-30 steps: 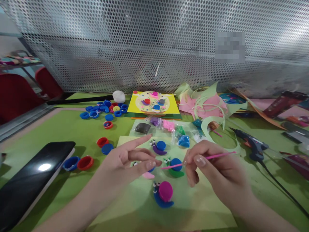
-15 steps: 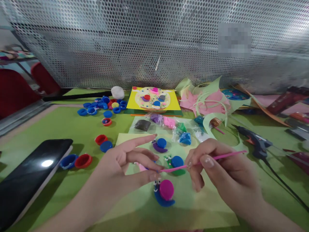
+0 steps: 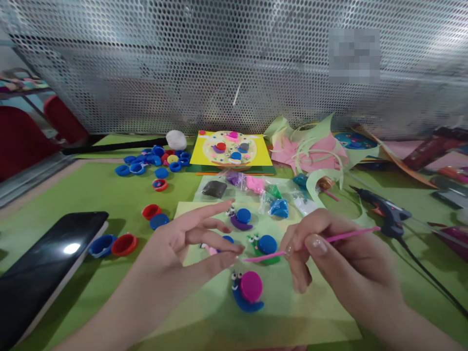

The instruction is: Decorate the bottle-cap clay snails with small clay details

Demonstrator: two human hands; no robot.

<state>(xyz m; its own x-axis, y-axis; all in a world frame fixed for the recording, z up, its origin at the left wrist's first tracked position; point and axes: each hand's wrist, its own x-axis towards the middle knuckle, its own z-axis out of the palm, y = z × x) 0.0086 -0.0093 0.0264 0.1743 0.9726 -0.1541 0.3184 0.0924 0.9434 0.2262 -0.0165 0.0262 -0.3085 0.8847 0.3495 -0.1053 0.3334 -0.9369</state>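
My left hand [image 3: 190, 239] hovers over a light green sheet [image 3: 292, 312], index finger stretched out, thumb and middle finger pinched together. My right hand [image 3: 329, 258] grips a thin pink stick [image 3: 343, 235], whose tip nearly meets the left fingertips. Below them lie clay snails with bottle-cap shells: a blue one with a magenta cap [image 3: 248, 290], a green one with a blue cap [image 3: 265, 246], and a purple one with a blue cap [image 3: 241, 218]. A pink snail [image 3: 214, 248] is half hidden behind my left fingers.
A black phone [image 3: 47, 263] lies at the left, with red and blue caps [image 3: 124, 243] beside it and more caps [image 3: 157, 161] farther back. Clay bags [image 3: 248, 187], a yellow card [image 3: 232, 151], paper scraps [image 3: 310, 151] and a glue gun [image 3: 383, 212] lie before a mesh wall.
Both hands stay close together over the snails. The left thumb and middle finger have closed a little toward the stick's tip; the view has shifted slightly.
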